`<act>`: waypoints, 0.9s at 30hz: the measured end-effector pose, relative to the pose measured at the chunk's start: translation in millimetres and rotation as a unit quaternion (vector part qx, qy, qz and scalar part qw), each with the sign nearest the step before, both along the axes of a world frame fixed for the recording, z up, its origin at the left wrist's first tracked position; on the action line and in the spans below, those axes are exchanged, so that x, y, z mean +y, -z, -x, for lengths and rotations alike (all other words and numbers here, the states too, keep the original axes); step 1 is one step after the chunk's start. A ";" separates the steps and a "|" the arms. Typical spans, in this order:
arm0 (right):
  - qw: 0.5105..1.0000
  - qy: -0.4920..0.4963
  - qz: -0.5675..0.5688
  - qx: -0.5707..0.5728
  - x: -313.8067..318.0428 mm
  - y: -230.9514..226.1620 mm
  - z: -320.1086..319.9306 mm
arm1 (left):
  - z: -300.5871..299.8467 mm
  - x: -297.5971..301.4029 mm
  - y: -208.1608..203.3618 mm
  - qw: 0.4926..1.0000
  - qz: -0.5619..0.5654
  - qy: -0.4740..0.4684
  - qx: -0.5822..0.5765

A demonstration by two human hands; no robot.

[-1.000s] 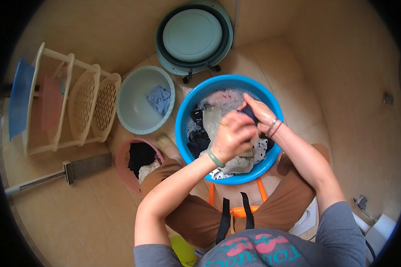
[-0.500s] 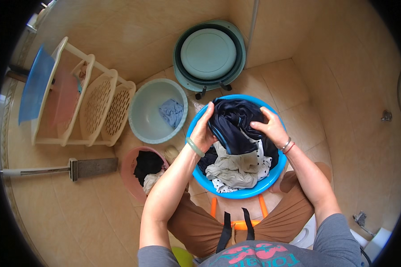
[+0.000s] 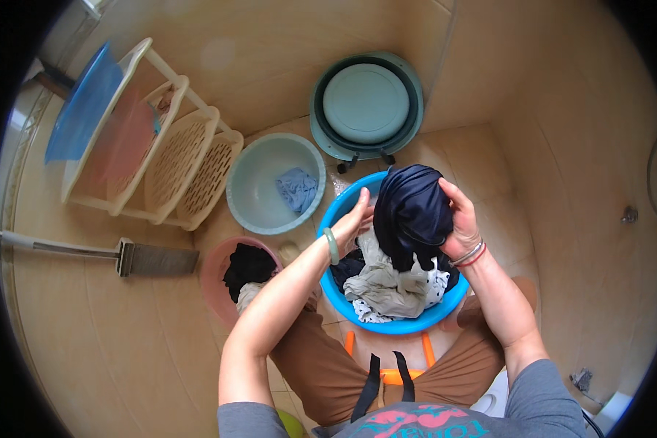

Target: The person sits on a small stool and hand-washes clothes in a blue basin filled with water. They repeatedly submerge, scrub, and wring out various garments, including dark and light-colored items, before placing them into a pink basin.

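A bunched dark navy garment [image 3: 414,215] with a satiny sheen hangs over the blue basin [image 3: 394,326]. My right hand [image 3: 462,225] grips its right side, with the thumb up along the cloth. On the other side is my left hand [image 3: 352,223], fingers stretched and thumb raised, close beside the garment; whether the fingertips touch it I cannot tell. Under the garment, the basin holds a crumpled beige-grey cloth [image 3: 394,287], a white cloth with black dots [image 3: 370,312] and some dark fabric.
A pale green basin [image 3: 242,212] with a light blue cloth [image 3: 297,190] stands behind left. A pink basin [image 3: 213,281] holds black and beige clothes. A folded teal basin [image 3: 365,102] leans at the back wall. Left are a cream shelf rack [image 3: 197,157] and a long-handled brush-like tool [image 3: 157,259].
My left hand has released the navy garment and opened beside it. My right hand has shifted round to the garment's right side, and the cloth now hangs more bunched together.
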State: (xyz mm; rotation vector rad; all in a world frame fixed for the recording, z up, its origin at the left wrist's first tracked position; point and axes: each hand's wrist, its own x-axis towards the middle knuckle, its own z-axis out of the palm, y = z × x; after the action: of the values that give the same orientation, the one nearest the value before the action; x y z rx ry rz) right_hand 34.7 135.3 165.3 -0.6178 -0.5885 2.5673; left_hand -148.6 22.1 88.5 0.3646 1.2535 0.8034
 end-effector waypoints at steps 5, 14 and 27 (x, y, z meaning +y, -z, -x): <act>0.996 -0.050 -0.024 0.066 -28.8 -25.7 43.6 | 26.4 -30.6 -41.1 0.933 -0.159 -0.133 -0.295; 0.789 -0.185 -0.585 0.037 -119.5 -5.8 179.1 | 105.5 -176.7 -68.3 0.857 -0.280 -0.378 -0.212; 0.662 -0.426 -0.611 -0.087 -295.8 93.9 281.7 | 155.1 -387.6 63.5 0.761 -0.092 -0.634 -0.102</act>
State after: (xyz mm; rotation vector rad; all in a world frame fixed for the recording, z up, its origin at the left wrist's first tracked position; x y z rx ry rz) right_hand -247.0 -160.5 71.4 -0.0195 -2.8228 1.9134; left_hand -303.7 -365.5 25.0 -0.5269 1.1051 2.0679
